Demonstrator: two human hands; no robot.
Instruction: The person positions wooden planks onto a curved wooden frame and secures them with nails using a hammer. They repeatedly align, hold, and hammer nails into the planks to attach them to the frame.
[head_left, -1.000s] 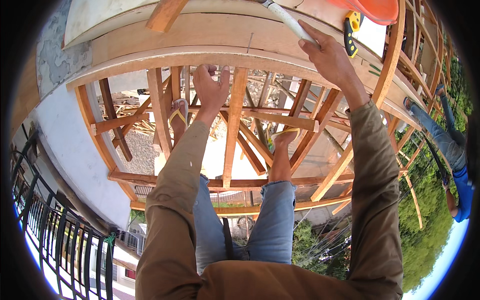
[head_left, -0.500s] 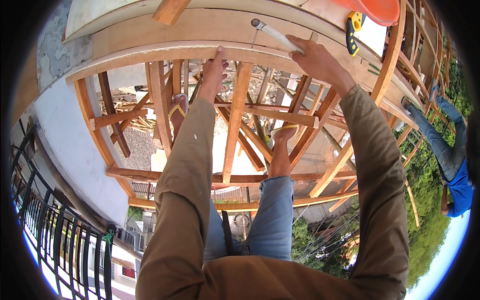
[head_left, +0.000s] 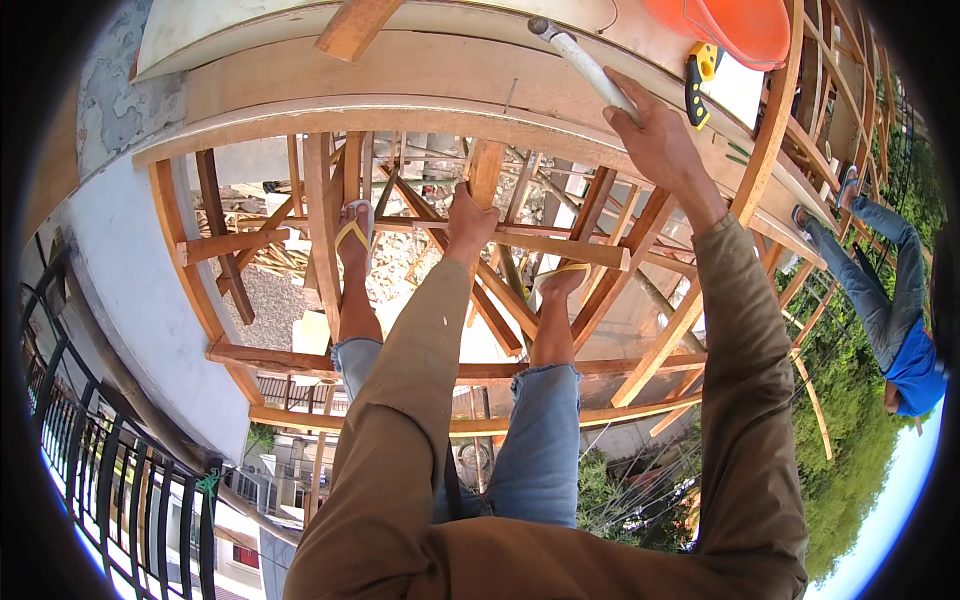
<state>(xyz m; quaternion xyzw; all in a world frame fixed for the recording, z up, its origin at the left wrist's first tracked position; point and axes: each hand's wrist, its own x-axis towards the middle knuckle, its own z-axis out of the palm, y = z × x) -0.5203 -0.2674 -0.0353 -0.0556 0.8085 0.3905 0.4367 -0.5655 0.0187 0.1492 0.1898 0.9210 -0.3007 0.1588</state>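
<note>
A wooden strip [head_left: 487, 165], at the upper centre of the frame, seems to be being steadied for nailing to the long beam [head_left: 380, 113] above it, from which a nail [head_left: 511, 97] is left sticking out. The next move would call for the strip to be kept firm. It is gripped by the curled left hand [head_left: 470, 222]; a pale-handled hammer [head_left: 592, 75] is held, upper right of centre, in the closed right hand [head_left: 660, 140].

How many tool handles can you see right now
2: a pale handle in your right hand, and a black-and-yellow handle next to the orange bucket. Others may be hidden.
</note>
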